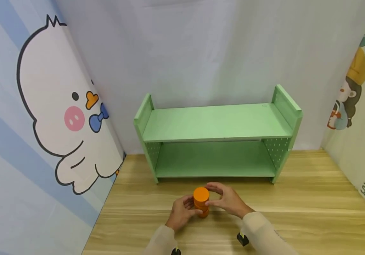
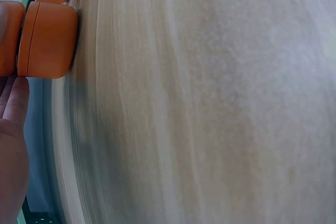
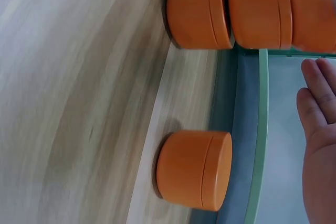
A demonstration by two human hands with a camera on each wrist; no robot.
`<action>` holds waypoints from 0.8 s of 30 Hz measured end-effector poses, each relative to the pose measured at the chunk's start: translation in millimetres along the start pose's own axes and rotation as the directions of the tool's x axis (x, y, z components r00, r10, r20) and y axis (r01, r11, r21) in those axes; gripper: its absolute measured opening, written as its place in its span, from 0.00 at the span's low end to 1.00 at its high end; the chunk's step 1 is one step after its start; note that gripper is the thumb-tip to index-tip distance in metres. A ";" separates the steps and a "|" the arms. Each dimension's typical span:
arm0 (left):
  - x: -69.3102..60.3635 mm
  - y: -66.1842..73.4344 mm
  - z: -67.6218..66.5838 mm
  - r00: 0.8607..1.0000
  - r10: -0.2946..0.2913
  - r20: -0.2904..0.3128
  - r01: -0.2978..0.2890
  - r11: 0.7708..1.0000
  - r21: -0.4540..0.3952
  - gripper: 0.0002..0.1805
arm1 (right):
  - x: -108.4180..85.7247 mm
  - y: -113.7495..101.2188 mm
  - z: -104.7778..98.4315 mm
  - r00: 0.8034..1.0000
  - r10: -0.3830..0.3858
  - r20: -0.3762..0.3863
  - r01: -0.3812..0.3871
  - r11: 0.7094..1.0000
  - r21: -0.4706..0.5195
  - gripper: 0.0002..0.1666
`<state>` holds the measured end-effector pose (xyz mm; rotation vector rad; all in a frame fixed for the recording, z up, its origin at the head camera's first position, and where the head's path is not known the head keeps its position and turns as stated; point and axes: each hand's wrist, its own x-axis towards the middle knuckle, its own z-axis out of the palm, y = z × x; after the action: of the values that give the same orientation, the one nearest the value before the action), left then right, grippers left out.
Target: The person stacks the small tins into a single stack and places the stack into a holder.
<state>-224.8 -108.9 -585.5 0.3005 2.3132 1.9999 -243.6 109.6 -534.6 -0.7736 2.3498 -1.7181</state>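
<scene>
Three orange lidded jars [image 1: 201, 194] stand stacked on the table between the two hands. My left hand [image 1: 180, 214] holds the stack's middle jar [image 3: 256, 17], its thumb and fingers on opposite sides. Beneath it, the bottom jar [image 2: 50, 40] rests on the wood. Around the top jar [image 3: 315, 15] my right hand [image 1: 228, 200] is spread, the thumb close to its side. In the right wrist view, that hand's visible fingers [image 3: 315, 90] are straight and apart from the jars. Whether its thumb touches is unclear.
Another orange jar [image 3: 193, 169] stands alone on the table, hidden in the head view. Behind the hands is a green two-tier shelf [image 1: 215, 124]. The wood-grain table [image 1: 297, 198] meets printed curtains [image 1: 201, 53] at the back and sides.
</scene>
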 end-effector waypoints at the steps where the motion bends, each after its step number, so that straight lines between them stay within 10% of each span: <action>1: 0.6 -0.4 0.0 1.000 -0.001 0.000 0.001 1.000 0.007 0.29 | -0.4 0.4 -1.5 1.000 -0.005 -0.002 0.005 1.000 -0.006 0.39; 24: 1.3 1.2 1.9 0.999 -0.046 -0.015 0.046 0.999 -0.011 0.31 | -14.4 10.9 -27.0 0.998 0.022 -0.062 -0.028 0.994 -0.102 0.37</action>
<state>-225.7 -106.7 -584.5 0.2300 2.2962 1.9988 -245.4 141.8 -538.0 -0.7134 2.4942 -1.6455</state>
